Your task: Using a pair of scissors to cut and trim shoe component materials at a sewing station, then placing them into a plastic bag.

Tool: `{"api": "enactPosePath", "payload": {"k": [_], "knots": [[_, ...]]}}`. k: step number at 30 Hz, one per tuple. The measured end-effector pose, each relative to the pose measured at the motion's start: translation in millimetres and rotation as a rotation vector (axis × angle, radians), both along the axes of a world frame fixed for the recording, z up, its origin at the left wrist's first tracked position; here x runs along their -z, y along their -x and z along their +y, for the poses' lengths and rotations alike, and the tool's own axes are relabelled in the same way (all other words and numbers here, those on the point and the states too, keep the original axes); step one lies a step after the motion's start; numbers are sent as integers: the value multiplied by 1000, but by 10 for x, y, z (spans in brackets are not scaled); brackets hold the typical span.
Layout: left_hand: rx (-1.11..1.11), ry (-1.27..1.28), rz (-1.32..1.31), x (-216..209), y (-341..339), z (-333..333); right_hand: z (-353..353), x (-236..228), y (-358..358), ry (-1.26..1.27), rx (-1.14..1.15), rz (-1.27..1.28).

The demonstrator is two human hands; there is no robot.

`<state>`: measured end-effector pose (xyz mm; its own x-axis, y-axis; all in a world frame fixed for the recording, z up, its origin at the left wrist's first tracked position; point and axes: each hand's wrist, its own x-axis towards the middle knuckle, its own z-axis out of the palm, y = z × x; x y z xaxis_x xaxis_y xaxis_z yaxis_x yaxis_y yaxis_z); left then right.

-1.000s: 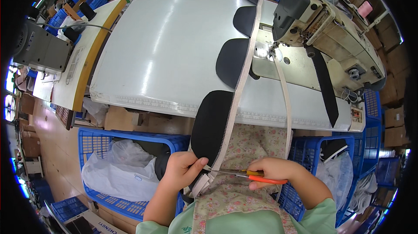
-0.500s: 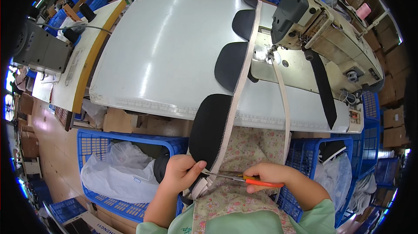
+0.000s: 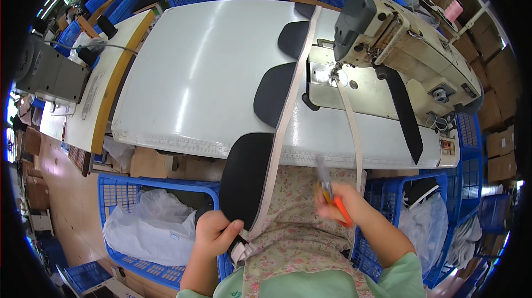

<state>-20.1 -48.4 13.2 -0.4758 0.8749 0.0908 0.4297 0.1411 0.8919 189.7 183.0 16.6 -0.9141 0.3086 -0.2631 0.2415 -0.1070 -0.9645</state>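
Observation:
My left hand (image 3: 215,235) is closed on the near end of a chain of rounded black fabric pieces (image 3: 246,173), thumb on top. A pale beige binding tape (image 3: 285,112) joins the pieces along their right edge. The chain runs up over the table's front edge and across the tabletop. Beneath the left hand, bunched white tape ends (image 3: 241,251) hang over my apron. My right hand (image 3: 344,201) grips scissors (image 3: 330,191) with orange and yellow handles, apart from the fabric. Their blades point away from me and are blurred.
The sewing machine (image 3: 410,49) stands at the right of the white table (image 3: 177,76). Another beige tape (image 3: 350,118) runs from its needle area towards me. Blue crates (image 3: 160,179) holding plastic bags flank my lap. A second machine (image 3: 52,71) stands at left.
The scissors have left the tape beside my left hand and swung right and upward, blades turning away from me. My left hand and the chain of black pieces have shifted left.

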Motion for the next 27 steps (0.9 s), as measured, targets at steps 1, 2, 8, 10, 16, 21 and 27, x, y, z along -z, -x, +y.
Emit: {"api": "enactPosePath", "payload": {"k": [1, 2, 8, 10, 16, 21, 27], "knots": [[25, -50, 12, 1, -2, -48, -78, -60, 155, 74, 142, -32], [31, -50, 15, -45, -18, -45, -161, -158, 395, 150, 284, -66], [-10, 157, -50, -212, -40, -203, -388, -88, 991, 300, 420, 84], [-73, 77, -79, -193, 27, -267, -453, -30, 1008, 70, 409, 7], [-253, -27, 155, -229, 28, 319, -855, 187, 793, -60, 307, 14], [-281, -79, 212, 57, -18, 552, -993, 265, 620, 4, 221, -13], [-272, 89, -24, 243, -67, 511, -994, 349, 526, -40, 156, -24]]}}
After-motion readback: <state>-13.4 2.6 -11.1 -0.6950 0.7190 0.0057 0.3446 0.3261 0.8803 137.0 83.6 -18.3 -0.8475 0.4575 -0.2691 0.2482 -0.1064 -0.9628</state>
